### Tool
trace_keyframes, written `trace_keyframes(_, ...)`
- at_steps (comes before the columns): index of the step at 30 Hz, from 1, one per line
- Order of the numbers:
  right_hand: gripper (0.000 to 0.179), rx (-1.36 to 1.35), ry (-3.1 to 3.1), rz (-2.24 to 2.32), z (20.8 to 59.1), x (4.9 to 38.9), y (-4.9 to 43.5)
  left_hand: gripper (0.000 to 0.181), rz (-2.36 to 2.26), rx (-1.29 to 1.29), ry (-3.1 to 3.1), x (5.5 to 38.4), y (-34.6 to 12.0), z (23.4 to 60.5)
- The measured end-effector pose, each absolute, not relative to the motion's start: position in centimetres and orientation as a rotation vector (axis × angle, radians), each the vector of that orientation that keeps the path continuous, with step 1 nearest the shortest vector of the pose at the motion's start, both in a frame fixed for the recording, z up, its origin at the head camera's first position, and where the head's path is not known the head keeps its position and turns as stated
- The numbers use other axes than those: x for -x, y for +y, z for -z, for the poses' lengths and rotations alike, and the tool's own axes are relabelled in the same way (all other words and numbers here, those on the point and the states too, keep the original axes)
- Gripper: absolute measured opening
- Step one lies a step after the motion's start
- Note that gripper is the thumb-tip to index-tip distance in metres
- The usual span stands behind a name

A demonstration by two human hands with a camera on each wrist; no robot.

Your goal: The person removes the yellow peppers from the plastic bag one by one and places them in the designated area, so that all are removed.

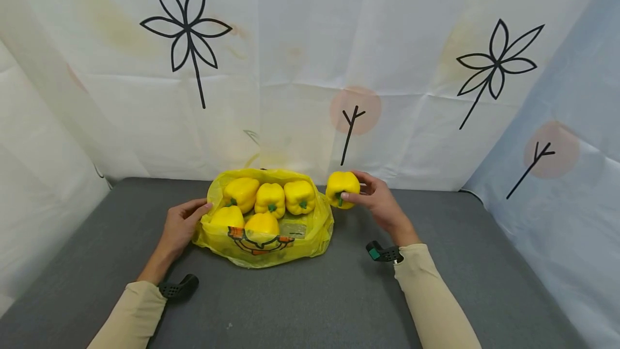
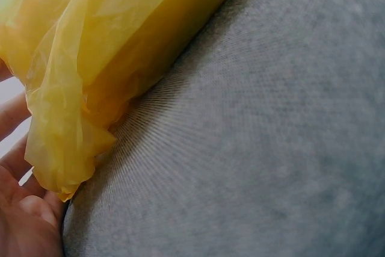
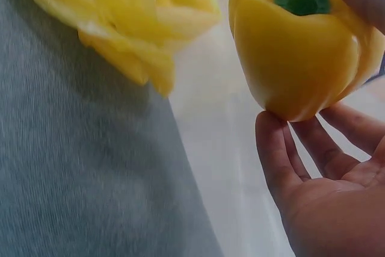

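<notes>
In the head view, a thin yellow plastic bag (image 1: 261, 255) lies with its mouth spread wide, holding several yellow bell peppers (image 1: 269, 200) with green stems. My left hand (image 1: 181, 225) holds the bag's left edge, thumb at the rim; in the left wrist view its fingers (image 2: 13, 115) pass partly behind the plastic. My right hand (image 1: 382, 203) grips another yellow bell pepper (image 3: 295, 52) just right of the bag. The thumb lies near the stem and the fingertips support the opposite side. This pepper is raised above the table, stem facing me.
The bag rests on a dark grey table (image 1: 300, 306) near its back edge. White printed cloth (image 1: 290, 42) hangs behind, with more cloth at both sides. Inside the bag, a small see-through patch (image 1: 294, 229) shows at the front right. Dark bands (image 1: 179, 288) circle both wrists.
</notes>
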State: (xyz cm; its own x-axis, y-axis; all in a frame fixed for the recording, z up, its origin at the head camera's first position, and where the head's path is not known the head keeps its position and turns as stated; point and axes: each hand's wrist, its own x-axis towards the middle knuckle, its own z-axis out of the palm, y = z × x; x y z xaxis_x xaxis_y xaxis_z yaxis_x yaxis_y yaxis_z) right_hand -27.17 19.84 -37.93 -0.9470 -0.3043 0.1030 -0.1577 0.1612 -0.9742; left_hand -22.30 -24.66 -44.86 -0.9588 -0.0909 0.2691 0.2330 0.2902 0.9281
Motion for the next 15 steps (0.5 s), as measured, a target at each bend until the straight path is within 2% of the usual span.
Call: trace_keyframes(15,0.070,0.238,2.346,1.947,41.1,28.8,22.2,0.044,1.702,0.124,-2.308,22.3,-24.7,44.8)
